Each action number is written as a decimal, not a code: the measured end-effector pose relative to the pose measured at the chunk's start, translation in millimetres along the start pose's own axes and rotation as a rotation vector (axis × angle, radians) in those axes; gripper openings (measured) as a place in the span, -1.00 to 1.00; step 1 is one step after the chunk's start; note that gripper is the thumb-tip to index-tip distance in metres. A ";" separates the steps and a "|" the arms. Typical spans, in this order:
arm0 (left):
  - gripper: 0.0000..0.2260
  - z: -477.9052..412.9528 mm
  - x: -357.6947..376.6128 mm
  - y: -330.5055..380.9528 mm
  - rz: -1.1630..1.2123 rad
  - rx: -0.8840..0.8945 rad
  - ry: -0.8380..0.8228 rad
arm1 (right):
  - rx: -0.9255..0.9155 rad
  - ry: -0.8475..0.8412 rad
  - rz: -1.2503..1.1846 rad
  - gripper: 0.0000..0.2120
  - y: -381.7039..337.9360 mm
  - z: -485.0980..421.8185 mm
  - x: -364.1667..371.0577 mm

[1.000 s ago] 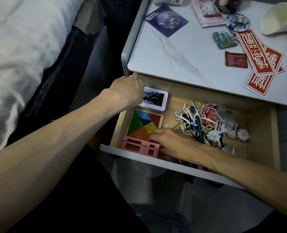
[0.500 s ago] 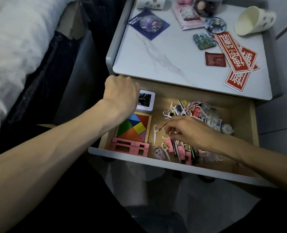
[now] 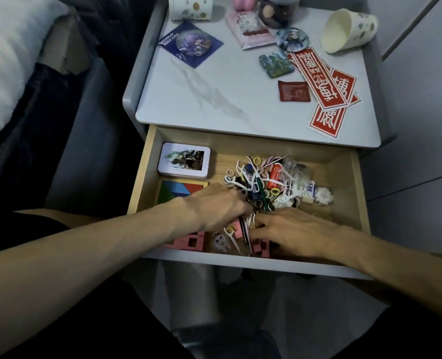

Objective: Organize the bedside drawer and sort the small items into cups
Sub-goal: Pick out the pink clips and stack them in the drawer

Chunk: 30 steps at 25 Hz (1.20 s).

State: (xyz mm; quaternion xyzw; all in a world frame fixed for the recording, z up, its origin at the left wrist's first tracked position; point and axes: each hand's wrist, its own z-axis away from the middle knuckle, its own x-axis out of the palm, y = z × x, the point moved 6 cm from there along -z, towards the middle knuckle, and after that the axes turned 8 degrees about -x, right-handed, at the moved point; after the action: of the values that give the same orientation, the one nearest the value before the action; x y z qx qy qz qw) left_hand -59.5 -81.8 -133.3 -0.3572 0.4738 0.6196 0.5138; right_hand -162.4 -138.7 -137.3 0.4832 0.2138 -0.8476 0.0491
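Note:
The wooden drawer (image 3: pixel 354 193) stands pulled out. A heap of small items (image 3: pixel 269 177) lies in its middle: floss picks, hair ties, pens, packets. My left hand (image 3: pixel 214 206) reaches into the heap's near left edge with fingers bent down, their tips hidden. My right hand (image 3: pixel 292 231) lies just right of it, fingers stretched left over pink blocks (image 3: pixel 261 248) and touching dark pens (image 3: pixel 246 234). A white paper cup (image 3: pixel 349 29) lies tipped on the nightstand top (image 3: pixel 214 94), and another cup (image 3: pixel 190 7) stands upright at the back.
A white tin (image 3: pixel 183 161), a coloured tangram (image 3: pixel 178 189) and more pink blocks (image 3: pixel 191 242) fill the drawer's left side. Red stickers (image 3: pixel 326 86), badges, a dark jar (image 3: pixel 277 9) and packets lie on the nightstand top. The bed (image 3: pixel 7 60) is at the left.
My left hand left the drawer's back left corner and came down into the heap beside my right hand. My right hand dropped toward the front of the drawer. The view tilted down.

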 end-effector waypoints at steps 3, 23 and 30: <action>-0.88 -1.0 16.0 -2.2 0.004 0.025 -0.016 | 0.000 0.032 -0.027 -0.62 3.1 2.0 2.2; -0.90 -5.5 -23.9 -22.6 0.573 -0.224 0.070 | 0.221 0.086 -0.076 -0.51 32.4 14.5 0.6; -0.92 1.1 -24.9 -32.2 1.308 -0.501 0.046 | 0.236 0.112 0.084 -0.45 24.1 2.0 -2.5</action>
State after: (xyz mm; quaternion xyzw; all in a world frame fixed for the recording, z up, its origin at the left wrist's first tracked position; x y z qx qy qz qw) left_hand -22.6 -87.4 -116.9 -0.1195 0.4451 0.8845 -0.0726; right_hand -155.7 -161.6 -142.0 0.5405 0.0946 -0.8358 0.0155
